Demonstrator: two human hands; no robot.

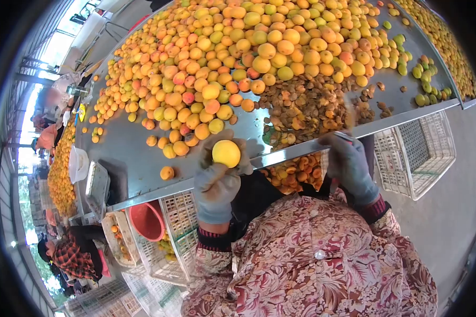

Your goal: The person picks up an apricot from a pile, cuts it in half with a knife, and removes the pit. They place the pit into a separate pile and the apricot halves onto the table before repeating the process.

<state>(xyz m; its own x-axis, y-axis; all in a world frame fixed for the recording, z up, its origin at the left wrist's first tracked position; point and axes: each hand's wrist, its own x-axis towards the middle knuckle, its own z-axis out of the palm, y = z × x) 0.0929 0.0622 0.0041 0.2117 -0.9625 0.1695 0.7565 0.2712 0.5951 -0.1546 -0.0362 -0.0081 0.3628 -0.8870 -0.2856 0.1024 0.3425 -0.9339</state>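
Note:
My left hand [215, 193], in a grey-blue glove, holds up a yellow apricot [226, 153] just over the front edge of the metal table [143, 179]. My right hand [351, 169], gloved too, is closed around a slim tool [344, 136] with a dark handle; its far end is smeared by motion. In front of that hand a heap of brown apricot pits [301, 108] lies on the tabletop. Behind it spreads a large pile of whole apricots [222, 58]. Below the edge, between my hands, orange apricot halves [296, 173] show.
A white plastic crate [415, 153] stands at the right. Left of me are a red bucket [147, 221] and more crates [180, 222]. A metal tray [97, 189] leans at the table's left corner. Green apricots [426, 79] lie far right. A person in a checked shirt [76, 256] is at lower left.

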